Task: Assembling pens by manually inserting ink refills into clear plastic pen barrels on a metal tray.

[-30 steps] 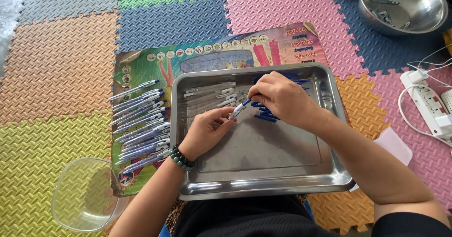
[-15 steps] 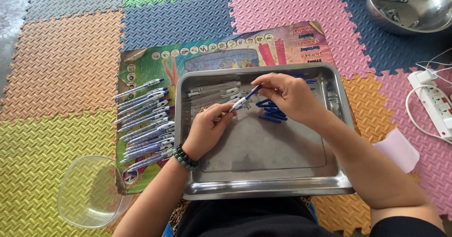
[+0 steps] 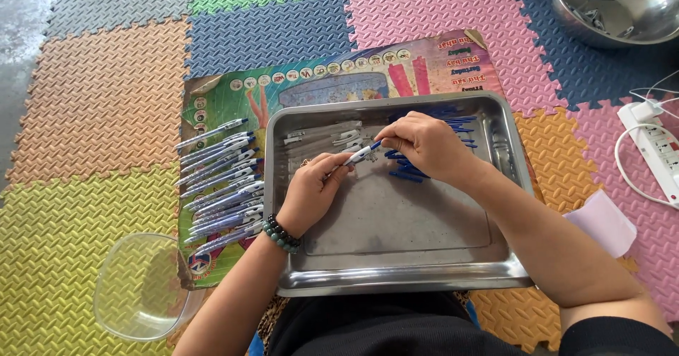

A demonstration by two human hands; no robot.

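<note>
Blue-and-white pen, held above the steel tray: left hand fingers closed round its barrel, right hand fingers pinching its tip end. Loose blue parts lie beneath; finished pens lined up left of the tray.

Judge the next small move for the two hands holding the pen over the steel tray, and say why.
Probably press the blue end piece home with the right hand while the left hand steadies the pen. Both hands pinch that one pen above the tray, the right at its blue tip. Loose blue parts lie in the tray, and a row of finished pens lies left of it.
</note>
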